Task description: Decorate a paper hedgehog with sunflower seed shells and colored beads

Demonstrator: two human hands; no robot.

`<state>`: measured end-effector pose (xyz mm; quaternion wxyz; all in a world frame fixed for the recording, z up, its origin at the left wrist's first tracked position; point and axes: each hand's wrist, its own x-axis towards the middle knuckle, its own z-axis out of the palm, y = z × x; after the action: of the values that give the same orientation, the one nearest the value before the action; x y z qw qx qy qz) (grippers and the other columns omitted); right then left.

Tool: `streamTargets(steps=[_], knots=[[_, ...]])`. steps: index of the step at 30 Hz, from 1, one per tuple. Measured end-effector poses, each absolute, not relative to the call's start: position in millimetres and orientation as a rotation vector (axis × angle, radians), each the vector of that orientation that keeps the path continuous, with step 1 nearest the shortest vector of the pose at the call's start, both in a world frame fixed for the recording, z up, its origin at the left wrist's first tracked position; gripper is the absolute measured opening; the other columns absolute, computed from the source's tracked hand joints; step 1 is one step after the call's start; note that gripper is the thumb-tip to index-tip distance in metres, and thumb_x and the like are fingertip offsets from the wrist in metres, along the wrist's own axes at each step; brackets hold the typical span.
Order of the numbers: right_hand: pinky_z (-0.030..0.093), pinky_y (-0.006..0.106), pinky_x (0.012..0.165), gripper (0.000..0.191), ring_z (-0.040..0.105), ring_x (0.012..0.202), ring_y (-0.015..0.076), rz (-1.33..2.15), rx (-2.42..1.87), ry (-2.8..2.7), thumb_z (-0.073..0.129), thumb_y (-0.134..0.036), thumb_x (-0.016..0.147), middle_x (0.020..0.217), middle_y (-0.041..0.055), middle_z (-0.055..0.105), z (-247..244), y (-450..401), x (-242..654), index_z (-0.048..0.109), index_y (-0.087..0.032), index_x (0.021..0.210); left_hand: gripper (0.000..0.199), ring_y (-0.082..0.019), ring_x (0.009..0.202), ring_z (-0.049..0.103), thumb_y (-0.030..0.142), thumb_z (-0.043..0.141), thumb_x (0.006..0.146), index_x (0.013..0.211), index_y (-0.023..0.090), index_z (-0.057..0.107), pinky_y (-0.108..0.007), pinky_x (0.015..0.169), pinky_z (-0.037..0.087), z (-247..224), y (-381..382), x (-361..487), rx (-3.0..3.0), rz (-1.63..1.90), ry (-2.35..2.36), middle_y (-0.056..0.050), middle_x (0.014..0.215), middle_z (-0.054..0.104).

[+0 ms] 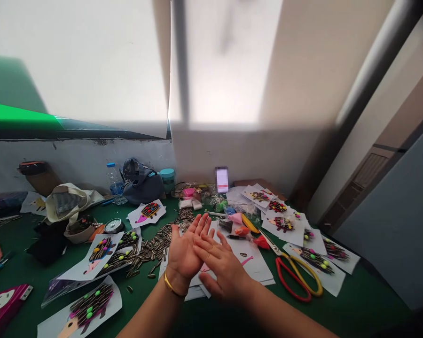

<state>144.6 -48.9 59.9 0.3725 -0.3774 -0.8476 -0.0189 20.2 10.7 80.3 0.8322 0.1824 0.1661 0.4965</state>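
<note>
My left hand [187, 251] is palm up, fingers stretched — my right hand [221, 263] flat across it, palm down; anything between, I can't tell. White paper [259, 273] lies below on the green table [366, 300].

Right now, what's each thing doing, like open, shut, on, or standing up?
Left hand: palm up, open
Right hand: palm down, across left hand
Seeds: loose, heaped
Phone: upright, screen lit
Bottle: upright, capped
Jar: upright, lid on
Scissors: lying down, blades seem shut
Hedgehog pictures: decorated, some overlapping
</note>
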Motion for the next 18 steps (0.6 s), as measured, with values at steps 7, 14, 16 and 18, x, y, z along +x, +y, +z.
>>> streamTargets(steps=[7,14,16,18], knots=[[0.004,0.056,0.117,0.075,0.033,0.139,0.0305,-0.146,-1.067,-2.259,0.036,-0.067,0.090,0.146,0.0122,0.044,56.1,-44.2,162.6,0.034,-0.018,0.147,0.075,-0.029,0.128,0.049,0.074,0.023,0.085,0.116,0.018,0.062,-0.048,0.102,0.045,72.5,2.9,26.8,0.398,0.922,0.354,-0.015,0.135,0.055],[0.001,0.055,0.118,0.080,0.031,0.140,0.0292,-0.098,-0.976,-2.323,0.031,-0.072,0.088,0.148,0.0101,0.040,45.8,-44.5,158.7,0.031,-0.019,0.148,0.075,-0.026,0.129,0.048,0.071,0.019,0.088,0.118,0.017,0.061,-0.047,0.104,0.043,70.3,3.6,22.4,0.376,0.979,0.377,-0.015,0.135,0.055],[0.001,0.057,0.117,0.075,0.031,0.140,0.0306,-0.094,-1.060,-2.296,0.036,-0.067,0.090,0.148,0.0110,0.041,47.7,-43.2,159.5,0.034,-0.019,0.147,0.073,-0.028,0.127,0.050,0.070,0.021,0.088,0.116,0.017,0.062,-0.049,0.102,0.044,68.2,4.0,21.0,0.375,0.955,0.383,-0.016,0.131,0.058],[0.002,0.059,0.116,0.069,0.030,0.140,0.0308,-0.068,-1.082,-2.310,0.039,-0.064,0.091,0.147,0.0088,0.043,51.4,-43.3,161.6,0.037,-0.022,0.145,0.072,-0.027,0.126,0.051,0.069,0.019,0.089,0.115,0.017,0.063,-0.048,0.102,0.045,66.9,5.0,19.1,0.367,0.978,0.381,-0.016,0.131,0.058]])
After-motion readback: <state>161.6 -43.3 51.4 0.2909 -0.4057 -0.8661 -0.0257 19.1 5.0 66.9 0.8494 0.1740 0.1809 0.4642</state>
